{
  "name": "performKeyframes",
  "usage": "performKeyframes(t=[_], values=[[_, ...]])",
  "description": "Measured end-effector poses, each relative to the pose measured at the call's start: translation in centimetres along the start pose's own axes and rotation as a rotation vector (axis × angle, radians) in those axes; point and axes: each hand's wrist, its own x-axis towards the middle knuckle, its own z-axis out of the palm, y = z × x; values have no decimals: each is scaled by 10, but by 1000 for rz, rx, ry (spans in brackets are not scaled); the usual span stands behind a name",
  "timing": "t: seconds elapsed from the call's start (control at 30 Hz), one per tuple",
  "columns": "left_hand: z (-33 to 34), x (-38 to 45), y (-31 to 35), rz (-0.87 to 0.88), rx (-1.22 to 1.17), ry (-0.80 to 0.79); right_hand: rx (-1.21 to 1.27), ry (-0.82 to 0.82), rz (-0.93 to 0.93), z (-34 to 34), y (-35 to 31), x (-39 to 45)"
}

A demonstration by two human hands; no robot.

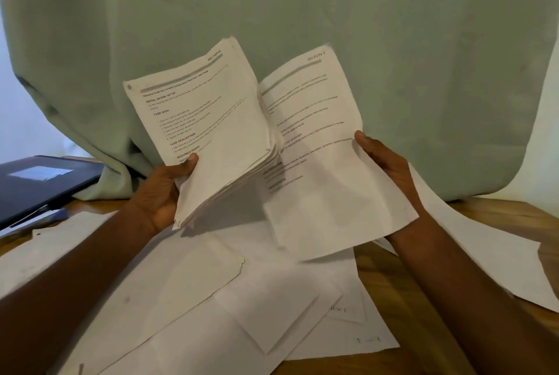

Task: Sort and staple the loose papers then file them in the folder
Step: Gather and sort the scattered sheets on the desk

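Gripping the thick paper stack in the left hand, pinching a single sheet in the right hand; folder lying at nine o'clock.

Folder cut off by left edge

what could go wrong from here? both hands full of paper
1. The left hand pinches a thick stack near one lower corner; sheets may fan out and slip.
2. The right hand holds a single sheet by its edge; it may crease or tear.
3. Loose papers cover the table; dropped pages would mix in.
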Motion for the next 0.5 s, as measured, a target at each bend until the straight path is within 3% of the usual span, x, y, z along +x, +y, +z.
performKeyframes(t=[0.5], values=[[7,-5,-2,-12,79,-26,-131,198,0,-15,4,9]])
